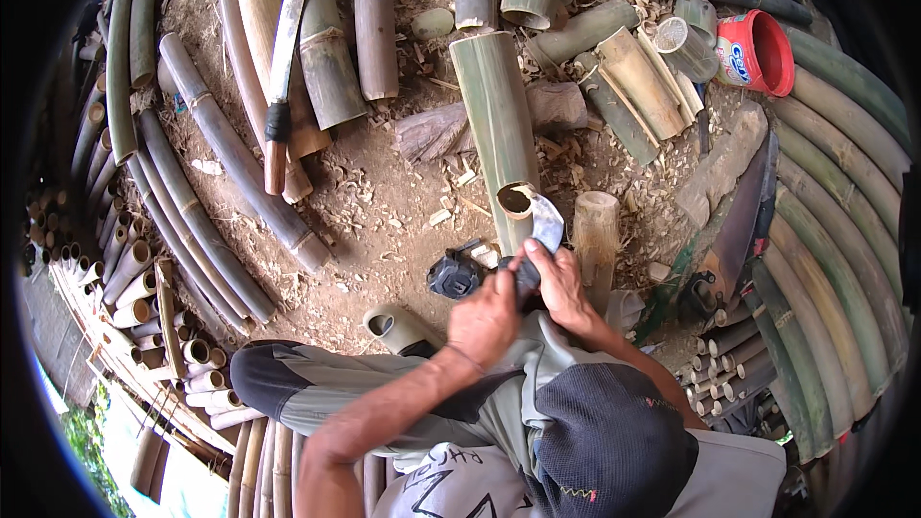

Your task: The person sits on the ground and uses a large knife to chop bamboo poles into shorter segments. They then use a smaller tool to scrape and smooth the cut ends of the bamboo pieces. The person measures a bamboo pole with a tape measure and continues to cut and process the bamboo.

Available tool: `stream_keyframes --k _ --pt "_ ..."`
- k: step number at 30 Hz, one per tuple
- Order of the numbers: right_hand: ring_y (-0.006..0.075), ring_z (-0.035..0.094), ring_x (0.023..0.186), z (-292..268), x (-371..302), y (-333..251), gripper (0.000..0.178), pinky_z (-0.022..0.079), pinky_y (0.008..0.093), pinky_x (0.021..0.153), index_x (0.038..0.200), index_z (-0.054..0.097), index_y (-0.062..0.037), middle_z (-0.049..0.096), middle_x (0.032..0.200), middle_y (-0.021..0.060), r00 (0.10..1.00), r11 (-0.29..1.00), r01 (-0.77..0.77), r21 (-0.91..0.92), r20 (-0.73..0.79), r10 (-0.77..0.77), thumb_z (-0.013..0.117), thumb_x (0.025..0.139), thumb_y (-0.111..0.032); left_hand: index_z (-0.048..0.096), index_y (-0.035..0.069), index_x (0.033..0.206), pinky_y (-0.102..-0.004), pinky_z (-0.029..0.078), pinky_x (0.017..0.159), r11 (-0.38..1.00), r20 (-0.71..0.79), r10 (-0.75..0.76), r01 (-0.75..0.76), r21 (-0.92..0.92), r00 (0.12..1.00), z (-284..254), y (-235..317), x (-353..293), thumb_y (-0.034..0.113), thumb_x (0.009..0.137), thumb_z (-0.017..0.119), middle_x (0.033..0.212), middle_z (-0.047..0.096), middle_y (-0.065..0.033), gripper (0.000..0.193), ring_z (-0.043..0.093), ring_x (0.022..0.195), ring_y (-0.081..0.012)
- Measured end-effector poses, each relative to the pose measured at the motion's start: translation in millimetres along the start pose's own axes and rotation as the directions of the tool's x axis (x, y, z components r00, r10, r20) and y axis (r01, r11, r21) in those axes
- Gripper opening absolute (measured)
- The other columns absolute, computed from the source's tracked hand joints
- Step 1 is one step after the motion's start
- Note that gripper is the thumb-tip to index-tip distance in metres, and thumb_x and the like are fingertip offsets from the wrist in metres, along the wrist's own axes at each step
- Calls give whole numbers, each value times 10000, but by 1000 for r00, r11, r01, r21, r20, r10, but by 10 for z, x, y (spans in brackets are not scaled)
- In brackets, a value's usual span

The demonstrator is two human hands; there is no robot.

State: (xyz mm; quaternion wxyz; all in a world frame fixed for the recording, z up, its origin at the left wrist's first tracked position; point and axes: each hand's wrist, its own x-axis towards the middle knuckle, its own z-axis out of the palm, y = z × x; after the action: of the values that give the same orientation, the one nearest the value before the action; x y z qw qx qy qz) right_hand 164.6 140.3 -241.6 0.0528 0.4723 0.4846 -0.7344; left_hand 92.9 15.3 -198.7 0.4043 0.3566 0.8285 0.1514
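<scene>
A curved-bladed knife [548,223] is held between both hands, its pale blade against the near end of a thick green bamboo tube [501,120]. My left hand [484,318] is closed around the dark handle. My right hand [564,290] is closed at the same knife, with its thumb up by the base of the blade. The bamboo tube slopes away from me across a rough log [434,134], and its open end faces my hands. Left of the knife, a compact black object [456,274] lies on the ground, its kind unclear.
A machete [286,48] lies across bamboo poles at the far left. A short wooden post [597,230] stands right of the knife. Farther right are a red bucket [737,50], a wide saw-like blade [746,216] and stacked poles [830,230]. Shavings litter the soil.
</scene>
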Motion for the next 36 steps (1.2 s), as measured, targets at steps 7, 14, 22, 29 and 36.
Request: stream_keyframes --k 7,14,22,29,36 --pt "109 511 538 159 110 -37 299 506 342 589 1274 579 -116 630 830 19 695 529 -662 531 699 167 543 1016 -264 578 80 1008 -425 537 691 879 551 82 -321 354 830 -1572 -196 476 139 793 660 828 677 -123 237 698 795 -303" --pt "80 505 537 -20 5 -324 314 443 252 538 1036 705 -14 648 697 33 924 939 -342 41 195 328 593 955 -296 496 45 1119 -492 552 728 993 375 -43 79 -83 926 -532 -298 71 173 791 671 849 692 -219 393 693 781 -397" --pt "323 665 675 -61 -138 -282 324 524 415 701 879 666 -18 687 711 123 992 822 80 -564 -34 -120 503 963 -285 499 43 1239 -518 531 776 827 69 -231 233 -511 970 315 261 4 204 791 694 902 674 -272 514 654 833 -469" --pt "268 656 624 419 255 -232 282 540 367 586 1001 604 42 672 809 184 958 893 83 -443 281 50 493 983 -217 668 42 940 -437 547 724 690 129 -375 370 -622 918 1 -587 96 230 733 775 828 706 -184 299 697 773 -361" --pt "181 654 745 457 265 -627 176 562 324 729 1045 617 -44 697 903 68 937 544 -349 763 300 181 523 995 -184 715 102 854 -400 557 628 889 277 -70 -65 453 958 -1574 -46 856 195 781 675 758 711 -113 125 710 698 -273"
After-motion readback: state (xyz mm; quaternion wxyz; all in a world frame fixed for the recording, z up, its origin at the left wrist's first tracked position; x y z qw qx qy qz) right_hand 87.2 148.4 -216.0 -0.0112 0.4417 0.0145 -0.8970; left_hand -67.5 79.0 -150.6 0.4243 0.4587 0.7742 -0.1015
